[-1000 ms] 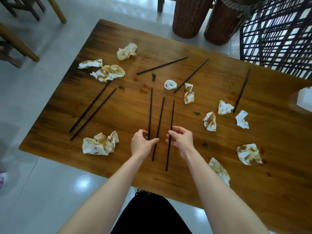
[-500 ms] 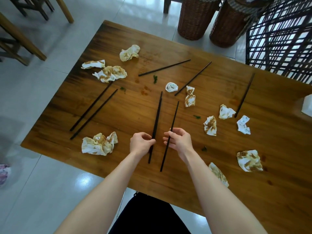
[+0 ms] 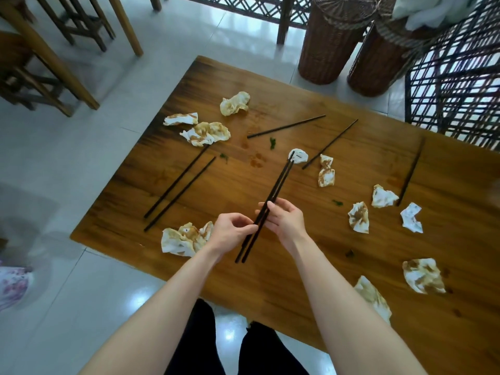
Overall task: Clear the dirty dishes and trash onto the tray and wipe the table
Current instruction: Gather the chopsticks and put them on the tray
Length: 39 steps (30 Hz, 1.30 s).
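Black chopsticks [image 3: 273, 196], lying apart on the table [image 3: 324, 307] 1 s ago, now form one bundle lifted at frame centre, left hand [image 3: 232, 235] pinching & right hand [image 3: 285, 221] curled round them, so prob. tray next; tray not in view, napkins [image 3: 186, 238] untouched.

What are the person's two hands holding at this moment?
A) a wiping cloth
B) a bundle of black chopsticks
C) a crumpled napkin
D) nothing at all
B: the left hand and the right hand both grip the black chopsticks, gathered together between them.
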Tool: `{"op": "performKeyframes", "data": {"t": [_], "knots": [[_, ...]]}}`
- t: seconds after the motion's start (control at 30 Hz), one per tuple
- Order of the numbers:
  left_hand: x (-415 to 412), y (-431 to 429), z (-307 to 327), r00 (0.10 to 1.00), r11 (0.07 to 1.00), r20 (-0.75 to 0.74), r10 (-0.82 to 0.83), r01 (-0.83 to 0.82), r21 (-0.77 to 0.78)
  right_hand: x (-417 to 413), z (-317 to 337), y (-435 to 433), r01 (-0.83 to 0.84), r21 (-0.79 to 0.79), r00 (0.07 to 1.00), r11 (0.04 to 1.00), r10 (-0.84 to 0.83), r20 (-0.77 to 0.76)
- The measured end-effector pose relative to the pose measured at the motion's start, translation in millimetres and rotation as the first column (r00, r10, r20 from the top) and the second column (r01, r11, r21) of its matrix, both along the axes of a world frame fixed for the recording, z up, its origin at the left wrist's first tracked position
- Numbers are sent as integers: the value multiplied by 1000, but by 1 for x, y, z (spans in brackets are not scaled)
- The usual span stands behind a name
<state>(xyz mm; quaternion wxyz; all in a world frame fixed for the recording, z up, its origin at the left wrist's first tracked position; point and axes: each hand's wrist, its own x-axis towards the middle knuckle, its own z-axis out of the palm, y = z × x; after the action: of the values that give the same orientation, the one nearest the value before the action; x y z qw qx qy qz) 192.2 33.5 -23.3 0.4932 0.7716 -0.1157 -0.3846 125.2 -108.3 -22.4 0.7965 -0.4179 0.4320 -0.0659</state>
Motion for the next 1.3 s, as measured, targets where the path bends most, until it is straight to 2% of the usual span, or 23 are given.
{"op": "performKeyframes", "data": {"t": [0.2, 0.37, 0.53, 0.77, 0.97, 1.07, 1.17, 1.23, 1.3], "knots": [[54, 32, 4, 996, 998, -60, -60, 58, -30, 48, 7, 36, 90, -3, 996, 996, -90, 4], [97, 64, 6, 970, 991, -213, -115, 96, -96, 86, 8, 69, 114, -5, 993, 993, -114, -4], [128, 90, 5, 965, 986, -208, -157, 142, -90, 114, 5, 96, 150, 16, 989, 989, -150, -19], [159, 114, 3, 946, 984, -269, -178, 164, -72, 139, 5, 116, 189, -42, 981, 981, -190, -38], [176, 114, 2, 921, 969, -303, -245, 238, -60, 150, 9, 119, 159, -104, 985, 982, -165, -51], [181, 115, 0, 912, 970, -330, -242, 234, -66, 155, 10, 117, 150, -43, 987, 988, -152, -46], [183, 119, -2, 910, 974, -350, -223, 216, -60, 161, 9, 118, 133, -53, 988, 990, -137, -69], [183, 122, -4, 936, 985, -305, -174, 169, -44, 163, 7, 119, 143, -65, 985, 988, -148, -85], [185, 126, -9, 978, 997, -198, -66, 70, 15, 164, 5, 119, 138, -76, 984, 987, -146, -106]]}}
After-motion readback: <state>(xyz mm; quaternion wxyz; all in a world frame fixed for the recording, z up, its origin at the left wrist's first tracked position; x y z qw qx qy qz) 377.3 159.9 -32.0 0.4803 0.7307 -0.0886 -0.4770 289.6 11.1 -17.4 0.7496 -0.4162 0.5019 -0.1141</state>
